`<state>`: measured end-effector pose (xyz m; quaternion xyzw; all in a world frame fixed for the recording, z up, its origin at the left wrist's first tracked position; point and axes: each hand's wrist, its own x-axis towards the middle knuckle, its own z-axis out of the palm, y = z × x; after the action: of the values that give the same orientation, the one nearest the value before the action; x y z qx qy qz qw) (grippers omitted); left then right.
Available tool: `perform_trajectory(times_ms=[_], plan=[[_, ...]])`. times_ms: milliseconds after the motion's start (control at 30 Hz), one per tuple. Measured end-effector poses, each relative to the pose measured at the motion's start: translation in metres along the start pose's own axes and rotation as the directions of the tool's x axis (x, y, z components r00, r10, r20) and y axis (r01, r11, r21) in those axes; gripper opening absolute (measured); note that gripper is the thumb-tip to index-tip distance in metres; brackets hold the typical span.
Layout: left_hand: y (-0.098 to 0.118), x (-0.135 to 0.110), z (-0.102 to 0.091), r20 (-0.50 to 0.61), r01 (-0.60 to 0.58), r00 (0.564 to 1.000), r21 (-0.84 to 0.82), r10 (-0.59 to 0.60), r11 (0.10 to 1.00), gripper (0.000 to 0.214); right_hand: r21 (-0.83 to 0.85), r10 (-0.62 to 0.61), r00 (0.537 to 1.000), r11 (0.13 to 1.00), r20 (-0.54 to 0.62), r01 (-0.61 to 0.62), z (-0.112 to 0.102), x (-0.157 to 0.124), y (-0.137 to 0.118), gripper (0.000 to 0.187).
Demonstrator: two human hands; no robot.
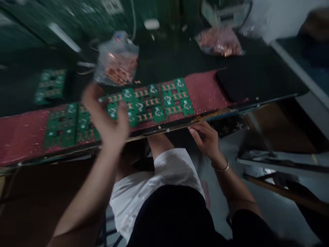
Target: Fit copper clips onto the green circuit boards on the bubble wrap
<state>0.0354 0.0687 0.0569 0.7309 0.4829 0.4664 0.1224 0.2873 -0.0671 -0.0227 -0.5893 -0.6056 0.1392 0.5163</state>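
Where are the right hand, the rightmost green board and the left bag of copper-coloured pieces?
Right hand (209, 141): head view, back of the hand.
Rightmost green board (171, 98): head view, near its middle.
Left bag (120, 64): head view, its filled middle.

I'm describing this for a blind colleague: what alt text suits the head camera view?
A person's blurred left hand is over a row of green circuit boards on pink sheeting; the right hand is at the front edge of the table. Two clear bags of coppery pieces sit behind.

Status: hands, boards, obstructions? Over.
Left hand open, blurred, over green boards; right hand at table edge. Boards in row on red mat. Left hand hiding some.
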Motion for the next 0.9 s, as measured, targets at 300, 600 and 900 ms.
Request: perform_trajectory(times_ms=[300, 600, 900], plan=[[-0.096, -0.226, 0.010, 0.282, 0.237, 0.928, 0.062, -0.245, 0.970, 0.025, -0.538, -0.036, 0.851, 0.760, 0.525, 0.364, 0.022, 0.166, 0.022, 0.030], [-0.184, -0.261, 0.015, 0.154, 0.634, 0.731, 0.207, -0.665, 0.745, 0.013, -0.486, -0.002, 0.710, 0.728, 0.705, 0.485, 0.028, 0.196, 0.016, 0.026], [-0.190, -0.264, 0.029, 0.177, 0.690, 0.663, 0.231, -0.727, 0.686, 0.015, -0.280, -0.190, 0.585, 0.736, 0.788, 0.616, 0.083, 0.209, -0.020, 0.028]])
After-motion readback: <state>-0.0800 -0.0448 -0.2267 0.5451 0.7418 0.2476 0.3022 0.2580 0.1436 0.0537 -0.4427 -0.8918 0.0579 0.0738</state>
